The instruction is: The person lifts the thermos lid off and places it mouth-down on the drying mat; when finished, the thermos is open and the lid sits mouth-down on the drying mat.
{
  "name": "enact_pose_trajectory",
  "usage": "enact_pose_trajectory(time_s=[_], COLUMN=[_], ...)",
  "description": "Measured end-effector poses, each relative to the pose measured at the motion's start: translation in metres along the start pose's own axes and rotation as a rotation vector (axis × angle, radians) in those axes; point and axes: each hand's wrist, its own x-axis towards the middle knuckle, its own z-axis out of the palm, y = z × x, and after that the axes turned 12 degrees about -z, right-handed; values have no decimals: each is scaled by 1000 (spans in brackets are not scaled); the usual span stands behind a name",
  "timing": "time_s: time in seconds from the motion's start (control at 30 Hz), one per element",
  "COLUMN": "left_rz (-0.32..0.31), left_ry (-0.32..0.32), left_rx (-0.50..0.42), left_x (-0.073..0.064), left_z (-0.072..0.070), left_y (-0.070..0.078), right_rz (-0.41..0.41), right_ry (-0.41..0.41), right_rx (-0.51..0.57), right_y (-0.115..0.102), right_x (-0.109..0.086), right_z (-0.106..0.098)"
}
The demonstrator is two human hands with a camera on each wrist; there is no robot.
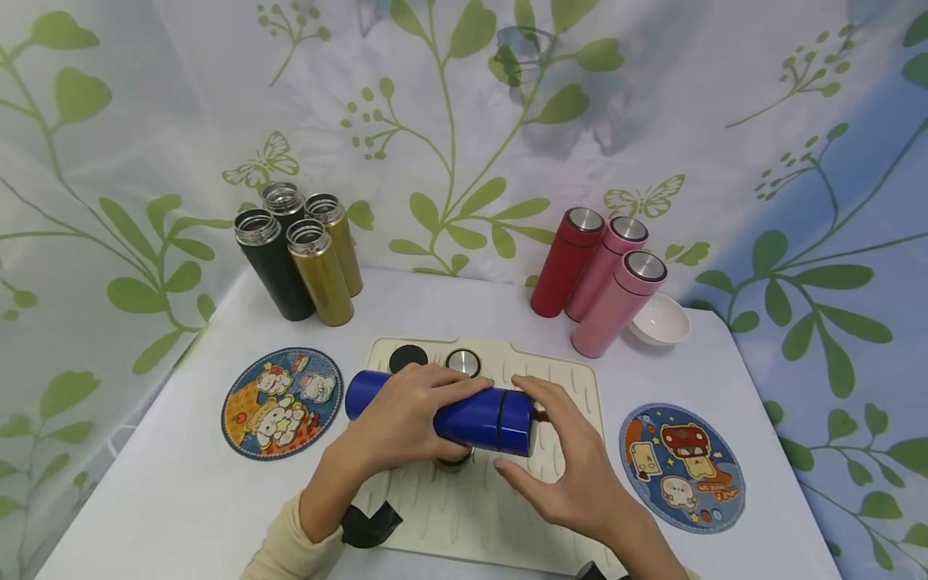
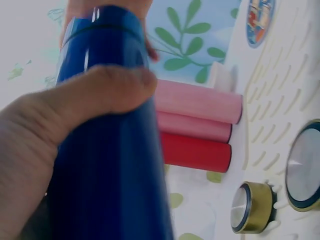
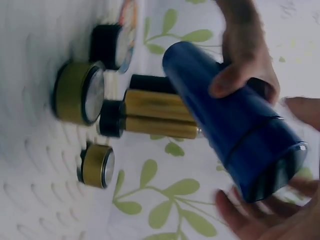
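Observation:
My left hand point(image 1: 409, 415) grips a blue vacuum flask point(image 1: 467, 419) round its body, with the thumb across the near side. The flask lies almost level above a cream drying mat point(image 1: 536, 499), its lid end pointing right. Around that lid end my right hand point(image 1: 573, 459) is spread, thumb below and fingers above, with a gap to the lid point(image 3: 270, 162) in the right wrist view. On the mat under the flask sit loose lids, among them a black lid point(image 1: 408, 357) and a gold lid point(image 2: 252, 207) with a silver top.
Lidless black flasks point(image 1: 274, 262) and gold flasks point(image 1: 322, 274) stand at the back left. A red flask point(image 1: 565, 266) and pink flasks point(image 1: 616, 306) with lids stand back right, beside a white bowl point(image 1: 663, 321). Round cartoon mats point(image 1: 283, 403) flank the drying mat.

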Motion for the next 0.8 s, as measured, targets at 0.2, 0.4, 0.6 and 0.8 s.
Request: enact_pose_trajectory(time_s=[0.2,0.4,0.6,0.8], left_rz=[48,81,60,17], left_ry=[75,117,88,47], left_rx=[108,116,61,-33], left_x=[2,2,1,-4], left_z=[6,5,0,-1], left_y=[3,2,-1,-3], right_rz=[492,544,216,-9], right_ry=[-9,-18,8,0], right_rx=[253,328,183,69], right_y=[2,1,1,-5], right_x=[5,8,5,5], right_z=[-3,-5,-4,-4])
